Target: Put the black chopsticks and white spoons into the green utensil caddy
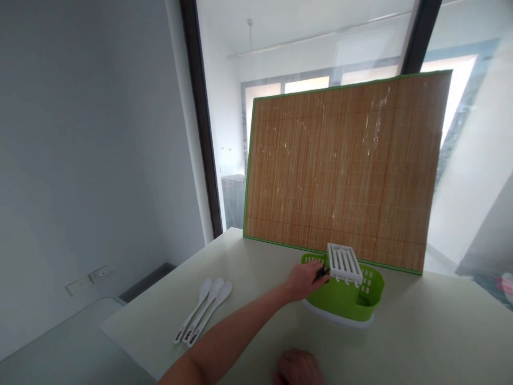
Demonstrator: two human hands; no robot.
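My left hand reaches across the table to the left end of a green plastic utensil holder. Its fingers are closed around a small black object whose kind I cannot make out, held at the holder's left compartment. A white slatted rack with small hooks along its front tops the middle of the holder, and a white base lies under it. Down at the bottom edge of the view, my right hand rests curled on the table, slightly blurred, with nothing visible in it.
Three white spoons lie side by side on the white table, left of my left forearm. Behind the holder, a bamboo mat with green edging stands upright against a glass partition. A grey wall rises on the left.
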